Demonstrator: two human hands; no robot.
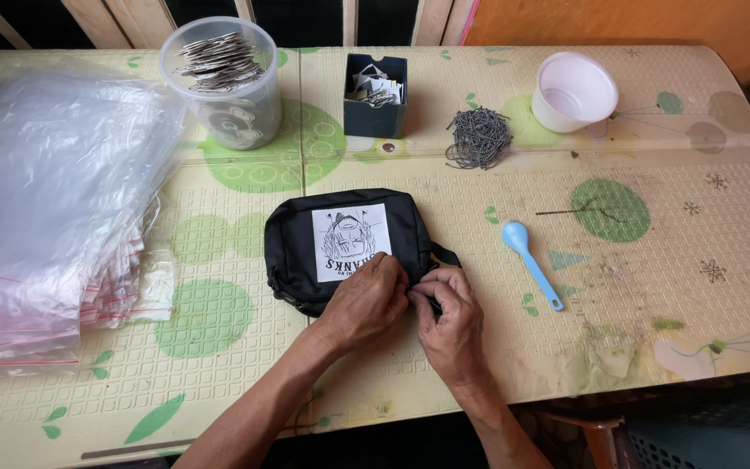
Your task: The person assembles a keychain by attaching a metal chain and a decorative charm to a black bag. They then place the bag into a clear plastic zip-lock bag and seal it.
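A small black pouch (pixel 297 243) with a white printed picture patch lies on the table near the front edge. My left hand (pixel 365 304) rests on its near right corner with the fingers curled over the edge. My right hand (pixel 451 320) meets it there, thumb and fingers pinched on something small at the pouch's corner, which the fingers hide. A short black strap (pixel 444 254) sticks out beside my right hand.
A stack of clear plastic bags (pixel 45 191) fills the left side. At the back stand a clear tub of round discs (pixel 223 82), a small dark box of tags (pixel 375 95), a heap of ball chains (pixel 477 137) and a white bowl (pixel 573 91). A light blue spoon (pixel 529 260) lies to the right.
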